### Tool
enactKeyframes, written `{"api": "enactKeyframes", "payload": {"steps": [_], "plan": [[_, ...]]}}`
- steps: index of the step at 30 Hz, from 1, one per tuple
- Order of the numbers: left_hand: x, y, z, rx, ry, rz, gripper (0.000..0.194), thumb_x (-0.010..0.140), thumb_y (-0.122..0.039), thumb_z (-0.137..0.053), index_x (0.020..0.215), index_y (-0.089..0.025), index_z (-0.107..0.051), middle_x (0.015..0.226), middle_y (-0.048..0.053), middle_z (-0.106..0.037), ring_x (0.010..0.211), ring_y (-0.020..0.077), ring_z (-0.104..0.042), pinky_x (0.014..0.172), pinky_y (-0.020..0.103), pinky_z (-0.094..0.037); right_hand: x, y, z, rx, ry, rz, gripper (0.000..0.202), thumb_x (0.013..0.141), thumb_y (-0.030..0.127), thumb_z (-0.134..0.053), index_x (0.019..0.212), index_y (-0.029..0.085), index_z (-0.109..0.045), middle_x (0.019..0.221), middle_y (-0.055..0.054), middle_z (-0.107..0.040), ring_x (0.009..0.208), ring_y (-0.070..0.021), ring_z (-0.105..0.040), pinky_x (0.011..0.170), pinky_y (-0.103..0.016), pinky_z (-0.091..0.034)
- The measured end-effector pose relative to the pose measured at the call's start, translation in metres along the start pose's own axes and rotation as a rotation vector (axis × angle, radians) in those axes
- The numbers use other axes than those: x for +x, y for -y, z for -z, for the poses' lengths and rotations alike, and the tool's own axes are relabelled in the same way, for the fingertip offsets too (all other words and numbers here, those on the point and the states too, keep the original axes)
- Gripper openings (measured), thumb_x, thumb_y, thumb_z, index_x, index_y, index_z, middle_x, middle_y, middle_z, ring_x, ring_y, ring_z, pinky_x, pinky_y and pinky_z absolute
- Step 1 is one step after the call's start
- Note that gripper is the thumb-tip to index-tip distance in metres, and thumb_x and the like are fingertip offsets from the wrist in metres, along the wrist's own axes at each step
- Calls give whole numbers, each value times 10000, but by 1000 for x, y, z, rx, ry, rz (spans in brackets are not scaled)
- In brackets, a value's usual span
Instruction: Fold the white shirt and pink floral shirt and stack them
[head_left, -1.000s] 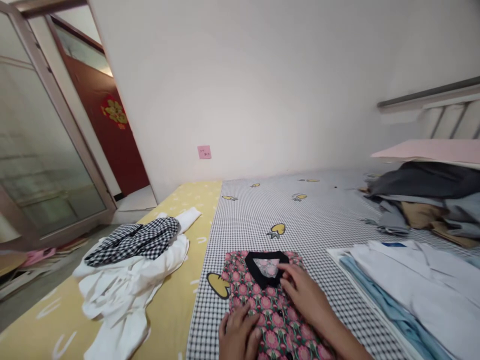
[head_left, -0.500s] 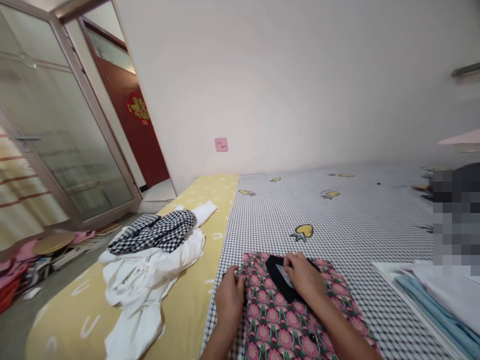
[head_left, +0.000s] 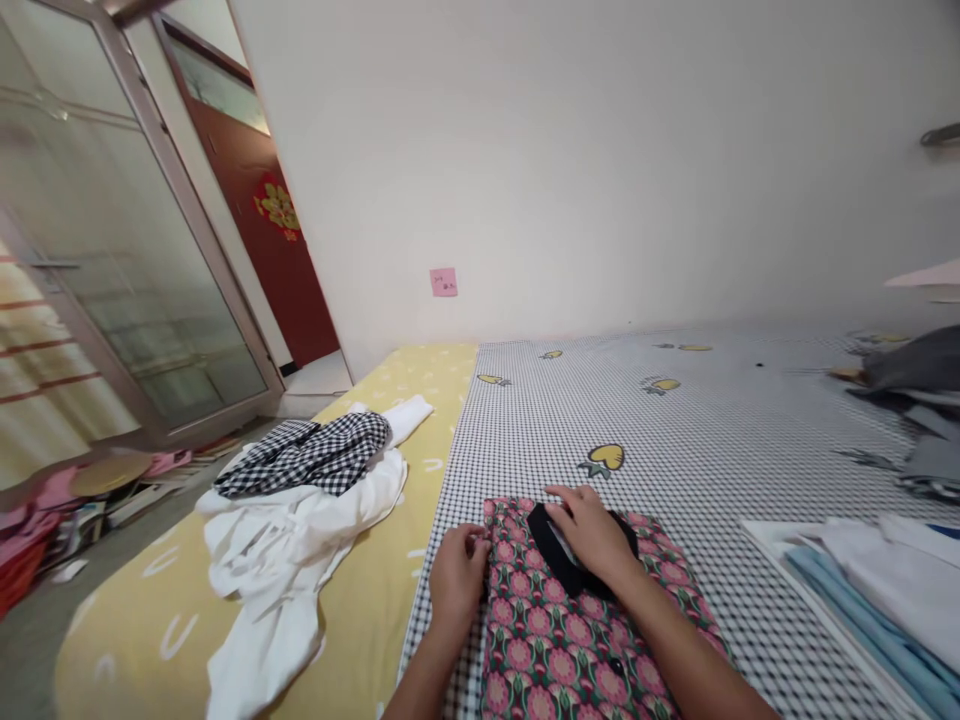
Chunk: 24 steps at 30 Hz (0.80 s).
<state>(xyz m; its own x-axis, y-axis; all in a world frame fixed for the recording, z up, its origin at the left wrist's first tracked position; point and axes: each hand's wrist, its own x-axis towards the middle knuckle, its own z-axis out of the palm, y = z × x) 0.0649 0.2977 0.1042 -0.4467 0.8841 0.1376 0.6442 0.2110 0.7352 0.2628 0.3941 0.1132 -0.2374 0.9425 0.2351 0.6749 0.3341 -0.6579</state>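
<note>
Folded floral shirt being squared up on the checked bed sheet

The pink-and-green floral shirt (head_left: 570,630) is pinched at its 9 o'clock edge by the left hand (head_left: 459,575), fingers closed on the cloth; its black collar (head_left: 559,550) is pressed under the flat, spread right hand (head_left: 589,525). Smoothing seems next. Since the earlier frame, the right hand has slid further onto the collar.

Left hand (head_left: 457,575), right hand (head_left: 592,532): both bare, no gloves, rings or watch. Forearms bare too, entering from 6 o'clock; no sleeves visible.
</note>
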Motion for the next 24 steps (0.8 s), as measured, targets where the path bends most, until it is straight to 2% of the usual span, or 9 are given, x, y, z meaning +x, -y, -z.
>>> {"api": "enactKeyframes", "payload": {"steps": [3, 5, 7, 10, 12, 15, 17, 21, 24], "plan": [[0, 1, -3, -8, -19, -9, 236, 849, -289, -556, 996, -201, -719, 958, 50, -678, 930, 214, -621, 849, 311, -447, 4, 15, -6, -28, 139, 24, 404, 868, 359, -619, 1268, 337, -674, 1080, -50, -517, 886, -194, -591, 765, -287, -428], [0, 0, -4, -22, -21, -14, 217, 839, -263, -555, 950, -197, -730, 945, 51, -677, 929, 212, -618, 857, 314, -450, 5, 19, -14, 4, 211, 42, 358, 773, 287, -709, 1127, 336, -737, 1028, -26, -508, 864, -184, -572, 743, -272, -410], [1, 0, -5, -44, -23, -15, 210, 830, -237, -555, 917, -193, -741, 946, 55, -680, 936, 209, -614, 877, 317, -452, 5, 20, -19, 68, 231, 51, 200, 727, 209, -708, 901, 289, -767, 938, -7, -510, 835, -174, -554, 750, -268, -408], [3, -1, -6, -99, -29, 3, 206, 817, -243, -573, 878, -179, -760, 931, 68, -688, 923, 213, -615, 883, 326, -456, 5, 13, -16, 164, 190, 79, 118, 780, 222, -625, 808, 249, -736, 913, -20, -562, 888, -195, -559, 833, -300, -439], [5, -2, -6, -156, -19, 28, 193, 797, -246, -590, 830, -173, -765, 882, 67, -706, 894, 213, -627, 853, 323, -464, 3, 6, -9, 323, 116, 119, 155, 815, 317, -597, 845, 240, -729, 940, -42, -596, 922, -216, -560, 859, -321, -454], [9, -5, -8, -272, 22, 81, 186, 773, -248, -581, 722, -172, -743, 743, 40, -715, 770, 191, -637, 745, 296, -471, 0, -5, 2, 553, -35, 123, 253, 812, 444, -577, 815, 228, -709, 913, -56, -590, 869, -226, -556, 801, -331, -470], [12, -6, -9, -348, 41, 129, 193, 751, -271, -581, 648, -169, -708, 659, 28, -689, 679, 171, -613, 669, 278, -456, 0, -7, 3, 494, -33, 113, 239, 799, 407, -573, 856, 231, -725, 897, -47, -563, 836, -218, -553, 789, -334, -472], [14, -4, -13, -482, 89, 261, 256, 668, -422, -637, 620, -172, -662, 532, -1, -592, 501, 132, -503, 514, 257, -380, 7, 8, -9, 190, 213, 112, 355, 754, 239, -614, 1084, 248, -743, 972, -42, -522, 864, -204, -570, 870, -345, -468], [14, 0, -16, -559, 126, 344, 392, 567, -582, -651, 579, -192, -608, 447, -28, -496, 402, 105, -385, 430, 243, -268, 13, 22, -22, 135, 274, 98, 361, 725, 204, -660, 1074, 249, -741, 1011, -43, -514, 958, -219, -583, 915, -346, -455]]}}
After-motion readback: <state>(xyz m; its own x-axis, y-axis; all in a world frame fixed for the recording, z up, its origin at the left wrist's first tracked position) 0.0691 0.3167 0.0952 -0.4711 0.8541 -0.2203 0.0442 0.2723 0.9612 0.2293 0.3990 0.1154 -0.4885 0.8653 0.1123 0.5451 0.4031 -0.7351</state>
